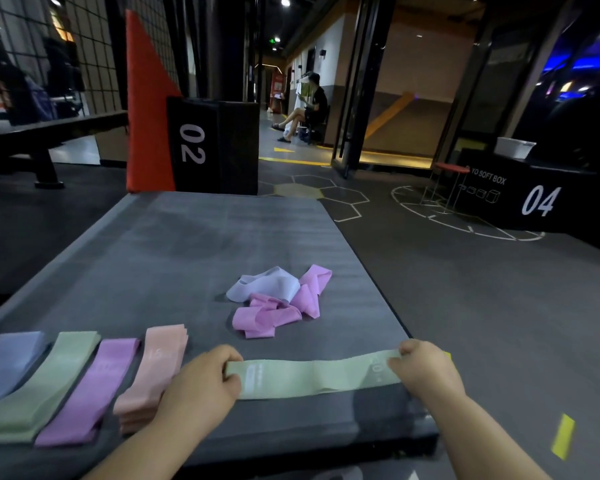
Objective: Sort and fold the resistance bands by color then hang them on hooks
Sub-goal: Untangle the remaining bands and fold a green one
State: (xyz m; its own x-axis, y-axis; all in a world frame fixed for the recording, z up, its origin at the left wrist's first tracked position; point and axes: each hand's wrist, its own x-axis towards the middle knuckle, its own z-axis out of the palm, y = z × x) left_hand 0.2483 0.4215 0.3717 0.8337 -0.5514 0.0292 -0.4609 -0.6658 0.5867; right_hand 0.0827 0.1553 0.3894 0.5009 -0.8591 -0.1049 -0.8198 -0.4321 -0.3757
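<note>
A person's left hand (205, 379) and right hand (426, 368) pinch a green band's (312, 377) ends, fingers curled, stretched flat on a grey mat (174, 258).

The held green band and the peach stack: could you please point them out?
held green band (312, 377): head view, middle of its stretched length.
peach stack (153, 368): head view, middle of the top band.

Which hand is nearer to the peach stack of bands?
Left. The left hand sits beside the peach stack, gripping the green band; the right hand grips its far end.
</note>
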